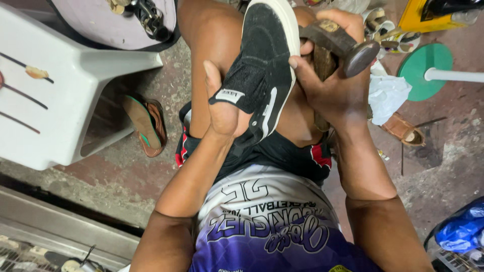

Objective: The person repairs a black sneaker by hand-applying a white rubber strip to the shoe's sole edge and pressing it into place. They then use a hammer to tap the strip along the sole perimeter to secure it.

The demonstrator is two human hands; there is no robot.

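Note:
A black canvas shoe (264,65) with a white sole edge stands toe-up over my lap. My left hand (222,108) grips its tongue and heel end from the left, thumb up along the side. My right hand (330,85) holds a hammer (348,45) with a wooden handle and round steel head, and its fingers also press against the shoe's sole edge. The hammer head points right, away from the shoe.
A white plastic stool (55,90) stands at the left with a brown sandal (146,126) under it. At the right lie a crumpled white bag (388,93), a green disc on a white pole (428,68), another sandal (403,130) and a blue bag (461,229).

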